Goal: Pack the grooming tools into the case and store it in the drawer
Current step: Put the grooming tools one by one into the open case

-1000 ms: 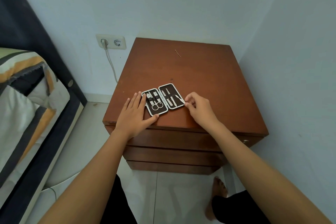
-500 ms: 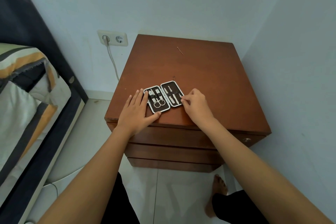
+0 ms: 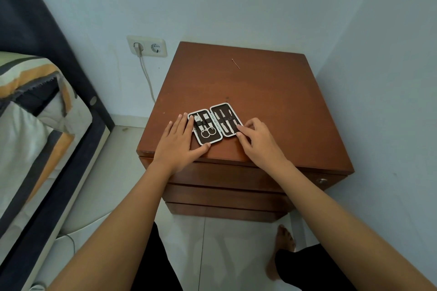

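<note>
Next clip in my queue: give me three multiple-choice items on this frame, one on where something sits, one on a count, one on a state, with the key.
1. Where does the grooming case lie?
A. on the floor
B. on the nightstand top, near its front edge
C. on the bed

2. How many sockets of the wall outlet hold a plug?
A. none
B. one
C. both

3. What state is the case in?
A. open flat, tools showing
B. shut
C. inside a drawer

Key: B, the case rests on the brown top between the left hand and right hand. B, only the left socket holds a plug with its cable. A, both halves lie spread, with the scissors visible.
</note>
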Available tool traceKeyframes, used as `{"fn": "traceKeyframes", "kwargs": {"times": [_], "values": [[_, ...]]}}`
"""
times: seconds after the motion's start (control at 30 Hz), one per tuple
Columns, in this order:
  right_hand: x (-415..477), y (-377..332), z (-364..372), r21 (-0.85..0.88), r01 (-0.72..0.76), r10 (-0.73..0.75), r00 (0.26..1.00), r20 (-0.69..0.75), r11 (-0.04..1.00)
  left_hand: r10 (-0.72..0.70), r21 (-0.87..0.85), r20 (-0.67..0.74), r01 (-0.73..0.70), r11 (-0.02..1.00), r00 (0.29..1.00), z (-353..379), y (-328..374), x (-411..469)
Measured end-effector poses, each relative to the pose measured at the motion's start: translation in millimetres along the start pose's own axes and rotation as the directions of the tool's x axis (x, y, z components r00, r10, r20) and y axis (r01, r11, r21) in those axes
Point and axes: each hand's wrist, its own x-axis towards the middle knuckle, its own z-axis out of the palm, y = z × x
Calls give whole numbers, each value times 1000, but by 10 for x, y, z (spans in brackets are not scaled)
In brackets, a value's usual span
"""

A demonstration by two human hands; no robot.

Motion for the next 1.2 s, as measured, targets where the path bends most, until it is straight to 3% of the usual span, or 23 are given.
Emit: {"fn": "traceKeyframes", "kwargs": {"times": [0.13, 0.27, 0.47, 0.87, 1.2], "values": [[43, 29, -6, 23, 11, -10, 1000, -17, 1000, -2, -13, -1, 2, 1000, 1000, -1, 7, -7], [211, 202, -21, 43, -82, 86, 992, -97, 996, -2, -26, -10, 2, 1000, 1000, -7, 1, -5], [1053, 419, 148, -131, -246, 253, 967, 42, 960, 9, -47, -24, -10, 999, 1000, -21, 6, -26], [2305, 543, 345, -265, -180, 255, 925, 283, 947, 14, -15, -58, -15, 1000, 998, 2, -5, -1], [1600, 510, 242, -206, -106, 153, 961, 229, 973, 3, -11, -66, -3, 1000, 998, 6, -4, 0]]}}
